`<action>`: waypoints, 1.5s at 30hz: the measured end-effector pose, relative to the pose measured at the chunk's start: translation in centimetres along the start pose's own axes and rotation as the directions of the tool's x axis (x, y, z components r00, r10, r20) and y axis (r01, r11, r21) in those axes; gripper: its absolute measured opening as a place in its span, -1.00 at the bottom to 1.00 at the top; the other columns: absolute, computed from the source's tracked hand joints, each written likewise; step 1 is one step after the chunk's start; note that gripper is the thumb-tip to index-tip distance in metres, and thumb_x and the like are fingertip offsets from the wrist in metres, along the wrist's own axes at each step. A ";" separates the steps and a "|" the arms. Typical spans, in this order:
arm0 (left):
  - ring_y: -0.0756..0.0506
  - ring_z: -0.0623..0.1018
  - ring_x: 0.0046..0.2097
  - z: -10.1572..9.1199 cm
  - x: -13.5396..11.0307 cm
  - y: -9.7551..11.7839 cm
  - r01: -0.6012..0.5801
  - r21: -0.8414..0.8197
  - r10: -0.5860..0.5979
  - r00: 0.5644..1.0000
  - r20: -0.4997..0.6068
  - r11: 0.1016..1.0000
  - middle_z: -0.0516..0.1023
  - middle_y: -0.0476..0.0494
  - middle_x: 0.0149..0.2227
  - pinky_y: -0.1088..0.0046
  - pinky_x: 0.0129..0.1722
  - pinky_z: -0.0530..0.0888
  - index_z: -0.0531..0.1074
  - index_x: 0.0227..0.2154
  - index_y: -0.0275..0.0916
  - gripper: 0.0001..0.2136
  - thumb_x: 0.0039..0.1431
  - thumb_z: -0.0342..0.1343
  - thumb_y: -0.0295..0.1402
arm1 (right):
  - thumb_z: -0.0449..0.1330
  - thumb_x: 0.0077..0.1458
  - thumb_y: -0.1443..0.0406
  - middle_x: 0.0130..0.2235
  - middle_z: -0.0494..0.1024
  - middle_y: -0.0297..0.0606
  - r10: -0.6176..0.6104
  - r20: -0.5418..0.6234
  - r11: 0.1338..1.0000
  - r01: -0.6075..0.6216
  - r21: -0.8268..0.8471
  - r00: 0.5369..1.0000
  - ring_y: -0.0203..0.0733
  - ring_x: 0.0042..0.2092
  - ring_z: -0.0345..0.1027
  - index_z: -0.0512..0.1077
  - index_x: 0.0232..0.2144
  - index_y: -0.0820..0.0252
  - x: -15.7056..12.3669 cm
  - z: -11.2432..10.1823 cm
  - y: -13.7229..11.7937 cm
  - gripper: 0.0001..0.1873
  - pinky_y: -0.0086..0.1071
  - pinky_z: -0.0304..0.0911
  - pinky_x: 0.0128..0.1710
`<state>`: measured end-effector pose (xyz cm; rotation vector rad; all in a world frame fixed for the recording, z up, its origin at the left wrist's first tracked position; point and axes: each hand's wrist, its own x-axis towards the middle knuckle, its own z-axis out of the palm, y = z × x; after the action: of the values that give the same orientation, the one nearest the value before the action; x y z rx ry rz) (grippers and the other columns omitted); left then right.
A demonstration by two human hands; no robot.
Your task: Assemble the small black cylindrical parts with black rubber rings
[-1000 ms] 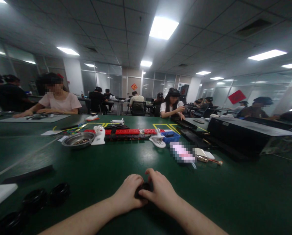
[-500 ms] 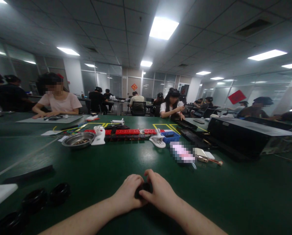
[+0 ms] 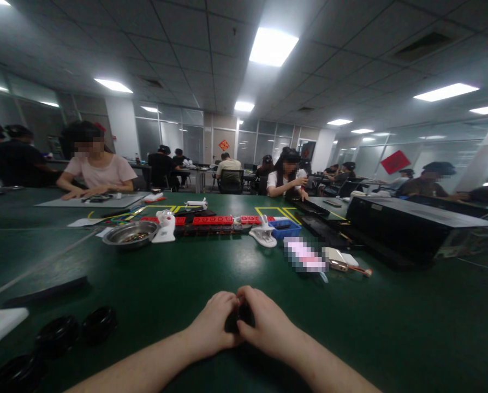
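Observation:
Just above the green table, my left hand [image 3: 215,321] and my right hand [image 3: 266,322] come together around a small dark black part [image 3: 244,312]. Fingers of both hands curl over it, so most of its shape is hidden. To the left lie several black round, ring-like pieces [image 3: 100,324], one of them cut off by the lower edge of the picture. A long black strip [image 3: 47,291] rests beyond them.
Across the green table [image 3: 178,273] stand a metal bowl [image 3: 112,236] of small parts, a red strip [image 3: 213,220], a white clip stand [image 3: 263,236], a blue tray [image 3: 287,231] and a large black case [image 3: 395,229]. Two co-workers sit opposite.
My right hand has shifted slightly and its fingers have turned a little around the black part. My left hand stays nearly in place.

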<state>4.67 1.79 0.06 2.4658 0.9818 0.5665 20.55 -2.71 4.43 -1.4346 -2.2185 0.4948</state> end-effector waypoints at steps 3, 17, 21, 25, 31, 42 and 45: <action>-0.19 0.36 -0.13 -0.1 0.0 0.1 0.007 0.004 -0.007 1.000 0.006 1.000 0.38 -0.09 -0.19 0.30 -0.13 0.32 0.33 -0.27 -0.18 -0.68 -0.16 0.20 -0.31 | 0.10 -0.17 0.47 -0.18 0.38 -0.24 -0.058 -0.028 0.998 0.058 -0.011 0.998 -0.18 -0.14 0.25 0.26 -0.16 0.18 -0.2 -0.2 -0.2 -0.58 -0.38 0.14 -0.14; -0.19 0.36 -0.12 0.0 0.1 0.0 0.014 0.006 -0.014 1.000 0.009 1.000 0.39 -0.09 -0.17 0.29 -0.10 0.31 0.34 -0.27 -0.17 -0.67 -0.19 0.20 -0.35 | 0.12 -0.19 0.46 -0.19 0.39 -0.23 -0.051 0.001 0.998 0.051 -0.035 0.999 -0.15 -0.14 0.25 0.26 -0.17 0.18 -0.1 -0.2 0.0 -0.57 -0.35 0.14 -0.15; -0.18 0.37 -0.16 -0.1 0.0 0.2 0.020 0.002 -0.020 1.000 0.004 1.000 0.39 -0.08 -0.22 0.31 -0.14 0.32 0.34 -0.33 -0.19 -0.73 -0.17 0.19 -0.31 | 0.21 -0.14 0.30 -0.17 0.37 -0.20 0.029 -0.078 0.999 -0.031 -0.028 0.996 -0.08 -0.10 0.23 0.25 -0.15 0.20 0.0 -0.2 -0.1 -0.56 -0.29 0.13 -0.12; -0.19 0.36 -0.13 -0.2 0.0 0.3 0.015 -0.007 -0.015 1.000 0.003 1.000 0.39 -0.09 -0.20 0.30 -0.11 0.31 0.34 -0.29 -0.18 -0.70 -0.16 0.19 -0.30 | 0.19 -0.13 0.33 -0.23 0.39 -0.24 0.051 -0.038 0.998 -0.052 -0.018 0.998 -0.11 -0.16 0.25 0.26 -0.21 0.17 0.1 -0.1 -0.1 -0.65 -0.32 0.17 -0.18; -0.19 0.36 -0.12 -0.3 0.0 0.3 0.013 -0.016 -0.012 1.000 0.009 1.000 0.40 -0.10 -0.17 0.30 -0.09 0.30 0.35 -0.27 -0.18 -0.68 -0.18 0.19 -0.33 | 0.09 -0.20 0.48 -0.16 0.37 -0.23 -0.078 -0.019 0.997 0.078 0.003 0.997 -0.16 -0.12 0.23 0.25 -0.17 0.19 -0.3 -0.3 -0.3 -0.55 -0.35 0.13 -0.11; -0.19 0.36 -0.13 -0.2 0.0 0.4 0.013 -0.015 -0.013 1.000 0.012 1.000 0.39 -0.10 -0.18 0.30 -0.11 0.31 0.34 -0.26 -0.17 -0.68 -0.18 0.18 -0.36 | 0.12 -0.16 0.45 -0.21 0.39 -0.25 -0.057 -0.022 0.998 0.057 0.006 0.998 -0.18 -0.17 0.26 0.27 -0.23 0.18 -0.1 0.2 -0.1 -0.66 -0.38 0.16 -0.18; -0.19 0.36 -0.13 -0.1 0.0 0.1 0.011 -0.014 -0.011 1.000 0.010 1.000 0.39 -0.09 -0.18 0.29 -0.11 0.31 0.35 -0.29 -0.17 -0.70 -0.18 0.18 -0.33 | 0.10 -0.20 0.48 -0.17 0.38 -0.22 -0.078 -0.053 0.997 0.079 0.008 0.996 -0.17 -0.14 0.24 0.27 -0.18 0.20 -0.2 0.0 -0.2 -0.57 -0.36 0.15 -0.13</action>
<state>4.67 1.74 0.23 2.4474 0.9834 0.5554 20.46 -3.01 4.50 -1.3345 -2.2174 0.4362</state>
